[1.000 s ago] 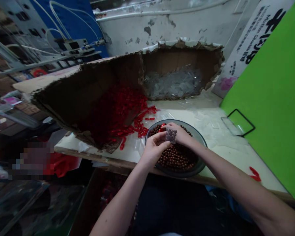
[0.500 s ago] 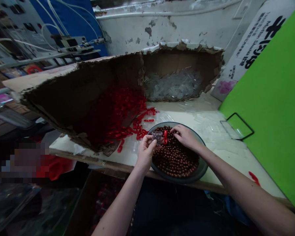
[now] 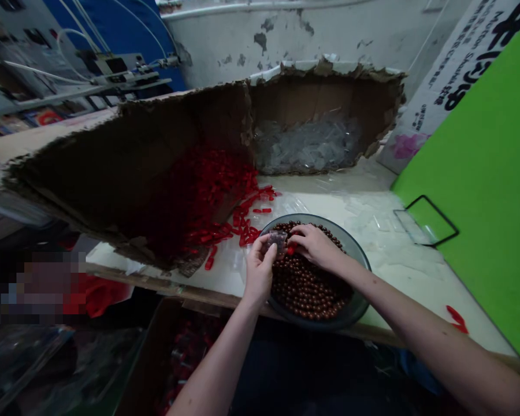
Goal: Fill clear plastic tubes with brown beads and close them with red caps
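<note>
A dark round bowl full of brown beads sits at the near edge of the table. My left hand is closed at the bowl's left rim, pinching a small clear bag with beads in it. My right hand rests over the beads with fingers curled, and a small red clip shows at its fingertips right beside the bag. Whether the right fingers grip the clip I cannot make out.
A torn cardboard box lies on its side, spilling red clips onto the table. A second torn box behind holds clear plastic bags. A green board stands at the right. A loose red clip lies near the table's right edge.
The small bag came down from above the bowl toward its left rim. My right hand let go of it, then closed in on it again at the red clip.
</note>
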`<state>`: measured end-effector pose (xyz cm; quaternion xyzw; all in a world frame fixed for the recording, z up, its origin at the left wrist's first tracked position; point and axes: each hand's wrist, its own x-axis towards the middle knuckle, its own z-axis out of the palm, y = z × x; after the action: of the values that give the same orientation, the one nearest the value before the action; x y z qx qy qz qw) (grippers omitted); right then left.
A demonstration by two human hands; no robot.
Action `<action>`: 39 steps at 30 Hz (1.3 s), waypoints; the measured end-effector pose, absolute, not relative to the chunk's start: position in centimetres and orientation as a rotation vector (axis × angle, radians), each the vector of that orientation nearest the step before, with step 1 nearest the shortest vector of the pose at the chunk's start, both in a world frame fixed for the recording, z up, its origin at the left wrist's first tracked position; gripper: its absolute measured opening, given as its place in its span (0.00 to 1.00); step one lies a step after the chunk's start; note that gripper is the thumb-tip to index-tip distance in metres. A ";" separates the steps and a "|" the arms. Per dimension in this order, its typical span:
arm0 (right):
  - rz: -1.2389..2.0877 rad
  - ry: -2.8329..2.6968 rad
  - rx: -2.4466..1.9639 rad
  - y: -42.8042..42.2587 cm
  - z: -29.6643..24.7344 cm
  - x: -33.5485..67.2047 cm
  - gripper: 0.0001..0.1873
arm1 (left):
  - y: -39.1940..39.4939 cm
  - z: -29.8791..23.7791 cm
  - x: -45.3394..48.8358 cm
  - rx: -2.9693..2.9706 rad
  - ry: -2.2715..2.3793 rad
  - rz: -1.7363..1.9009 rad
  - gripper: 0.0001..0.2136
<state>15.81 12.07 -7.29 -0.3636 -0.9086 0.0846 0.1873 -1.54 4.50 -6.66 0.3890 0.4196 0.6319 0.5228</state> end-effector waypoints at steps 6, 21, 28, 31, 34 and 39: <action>0.625 -2.231 -1.084 10.6 -4.4 16.8 0.12 | 4.4 -6.1 -1.5 0.922 1.010 1.414 0.11; 1.803 -1.075 -1.195 6.6 -1.4 17.2 0.15 | 4.1 -5.1 -0.6 1.253 0.980 1.157 0.12; 1.795 -1.036 -1.222 6.1 -1.8 17.2 0.14 | 4.0 -5.2 -0.8 1.238 0.990 1.167 0.13; 1.733 -1.050 -1.239 5.7 -1.8 16.9 0.14 | 4.0 -5.1 -0.7 1.187 0.969 1.131 0.13; 1.496 -1.158 -1.289 5.3 -1.9 16.4 0.15 | 4.1 -5.0 -0.6 1.119 0.959 1.125 0.14; 1.001 -1.530 -1.337 5.0 -2.5 15.6 0.15 | 4.3 -5.0 -0.5 1.062 0.982 1.138 0.14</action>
<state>15.64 4.96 -2.46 -0.5347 -0.6115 0.4002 0.4244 -0.51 4.32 -5.03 0.4592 0.4246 0.4920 0.6056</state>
